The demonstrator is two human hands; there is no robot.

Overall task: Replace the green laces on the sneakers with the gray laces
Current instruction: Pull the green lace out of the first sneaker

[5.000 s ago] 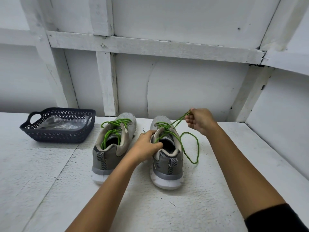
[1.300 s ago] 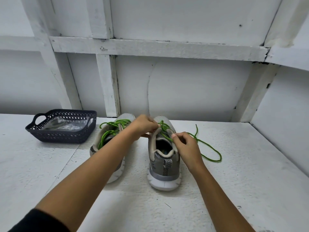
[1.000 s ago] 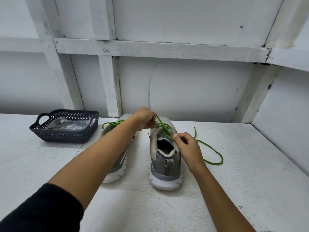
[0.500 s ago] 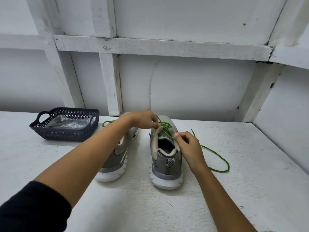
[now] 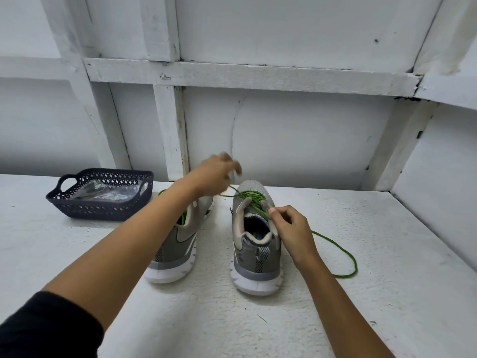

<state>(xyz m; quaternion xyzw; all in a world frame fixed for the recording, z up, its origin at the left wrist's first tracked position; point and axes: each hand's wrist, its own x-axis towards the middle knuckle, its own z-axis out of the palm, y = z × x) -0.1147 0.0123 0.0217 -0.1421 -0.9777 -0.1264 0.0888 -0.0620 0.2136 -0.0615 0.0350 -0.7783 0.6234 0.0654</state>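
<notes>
Two grey sneakers stand side by side on the white table, heels toward me. The right sneaker [image 5: 255, 244] carries a green lace [image 5: 343, 248] partly undone, its loose end trailing in a loop on the table to the right. My left hand [image 5: 215, 177] is raised above and left of that shoe's toe, pulling a strand of the green lace up and leftward. My right hand [image 5: 289, 228] pinches the lace at the shoe's right collar. The left sneaker [image 5: 178, 244] is half hidden behind my left forearm; a bit of its green lace shows.
A dark perforated basket [image 5: 103, 210] with handles stands at the back left and holds clear plastic packaging. A white panelled wall with wooden battens [image 5: 170, 135] rises right behind the shoes. The table's surface [image 5: 387, 293] stretches to the right of the lace.
My left hand has risen and moved left, drawing a lace strand out from the eyelets. The loose lace loop has slid further out on the table. My right hand stays at the collar.
</notes>
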